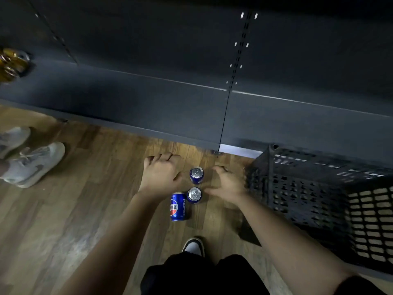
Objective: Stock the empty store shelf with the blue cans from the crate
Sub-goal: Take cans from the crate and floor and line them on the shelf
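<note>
Closest, at 6 o'clock on the wood floor point(63, 209): tipped can point(178, 206), top end tucked under the wrist. Just past it, middle can point(194, 195) and far can point(197, 175), both upright. Gripping nothing yet: left hand point(162, 173) at 10, right hand point(227, 184) at 2, fingers spread loose. Best to wrap round the sides, one upright per hand. Crate point(297, 188) at 3, inside hidden. Shelf point(170, 99) at 12, murky, top cut off, can't tell how full.

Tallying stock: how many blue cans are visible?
3, on the floor: one upright can nearest the shelf, a second upright can nearer me, a lying can left of that. The crate may hide more.
</note>
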